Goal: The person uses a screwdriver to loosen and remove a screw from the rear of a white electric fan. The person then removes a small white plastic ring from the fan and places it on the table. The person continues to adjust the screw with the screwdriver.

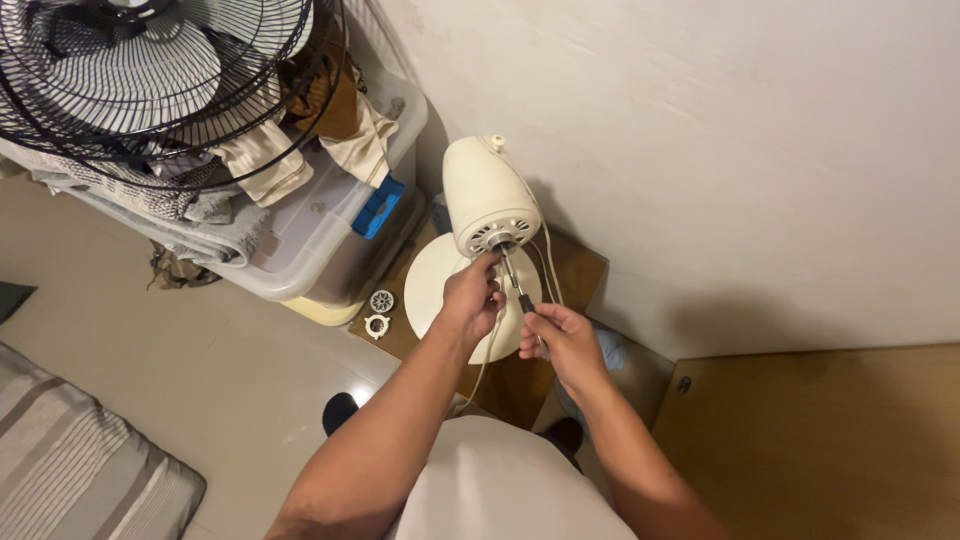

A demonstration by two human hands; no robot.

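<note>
Cream fan motor housing (489,196) stands on its round cream base (432,285), set on a brown wooden surface (575,270) close to the white wall, its front face with the bare shaft turned toward the person. The left hand (470,298) is closed with its fingertips up at the shaft hub, seemingly steadying it. The right hand (556,337) is closed around the dark handle of a screwdriver (514,283), whose thin shank runs up to the motor's face — the tip looks to sit at or just beside the hub, though the exact contact is too small to tell. By the look of it the work is at the stage of driving a screw on the motor front. The next move calls for keeping the tip seated and the housing from turning. Two small white plastic nuts (380,312) lie beside the base; a black fan grille (150,80) rests on a clear storage bin (330,215) of cloths.
</note>
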